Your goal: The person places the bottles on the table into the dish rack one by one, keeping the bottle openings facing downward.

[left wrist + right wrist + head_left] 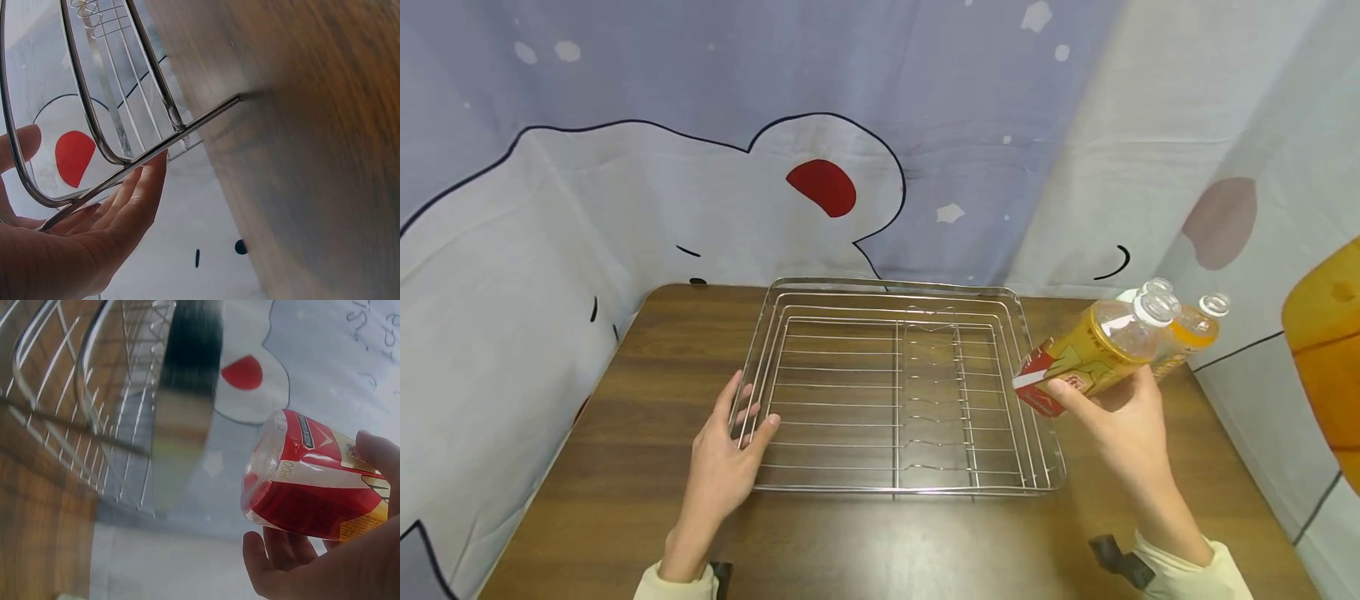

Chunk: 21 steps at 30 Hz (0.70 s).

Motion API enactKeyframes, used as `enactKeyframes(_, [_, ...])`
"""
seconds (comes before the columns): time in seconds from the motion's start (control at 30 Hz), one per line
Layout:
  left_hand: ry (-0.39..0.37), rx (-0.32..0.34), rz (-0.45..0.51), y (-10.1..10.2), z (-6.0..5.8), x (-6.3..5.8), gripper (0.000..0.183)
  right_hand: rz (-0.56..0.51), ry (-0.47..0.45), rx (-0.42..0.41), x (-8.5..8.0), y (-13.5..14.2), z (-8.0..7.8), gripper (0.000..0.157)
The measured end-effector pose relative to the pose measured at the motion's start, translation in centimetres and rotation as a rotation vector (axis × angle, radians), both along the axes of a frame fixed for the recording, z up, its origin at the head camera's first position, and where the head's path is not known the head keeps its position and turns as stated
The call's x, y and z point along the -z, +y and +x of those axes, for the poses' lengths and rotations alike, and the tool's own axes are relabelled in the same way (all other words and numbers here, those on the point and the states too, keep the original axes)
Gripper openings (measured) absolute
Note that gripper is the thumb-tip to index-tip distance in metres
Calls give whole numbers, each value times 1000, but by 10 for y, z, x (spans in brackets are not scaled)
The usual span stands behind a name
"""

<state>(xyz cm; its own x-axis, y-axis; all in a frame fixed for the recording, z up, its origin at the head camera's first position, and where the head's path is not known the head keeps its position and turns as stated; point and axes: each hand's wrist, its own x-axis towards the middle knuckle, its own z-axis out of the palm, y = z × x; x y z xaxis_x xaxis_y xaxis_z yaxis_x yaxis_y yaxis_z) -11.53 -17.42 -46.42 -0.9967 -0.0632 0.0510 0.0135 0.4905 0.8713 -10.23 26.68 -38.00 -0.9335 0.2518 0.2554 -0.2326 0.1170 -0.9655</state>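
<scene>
My left hand (722, 462) holds the left side of a metal wire dish rack (838, 425) on the table. In the left wrist view its fingers (134, 203) lie outside the rails, with the thumb on the other side. At the rack's right end, my right hand (1131, 425) grips a plastic bottle (1086, 346) with a yellow and red label and a white cap. That bottle leans, its base toward the rack and its cap up and to the right. The right wrist view shows its clear base and red label, with the thumb on one side and fingers on the other.
Just behind the held bottle stands another bottle (1197, 325) with orange contents and a white cap, partly hidden. The brown wooden table (880, 550) backs onto a printed curtain (970, 167), which also hangs along both sides. Wire dividers (932, 400) run across the rack's right part.
</scene>
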Motion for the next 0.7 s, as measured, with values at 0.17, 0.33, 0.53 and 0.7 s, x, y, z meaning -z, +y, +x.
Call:
enactKeyframes(0.17, [-5, -2, 4, 0, 0, 0, 86, 42, -34, -62, 3, -13, -4, 70])
enactKeyframes(0.33, [-13, -1, 9, 0, 1, 0, 87, 140, -82, -80, 3, -24, -5, 70])
enactKeyframes(0.53, [-19, 6, 2, 0, 0, -1, 87, 141, -73, -95, 5, -30, -8, 74])
enactKeyframes(0.7, [-18, 9, -7, 0, 0, -2, 87, 127, -62, -109, 6, -32, -13, 76])
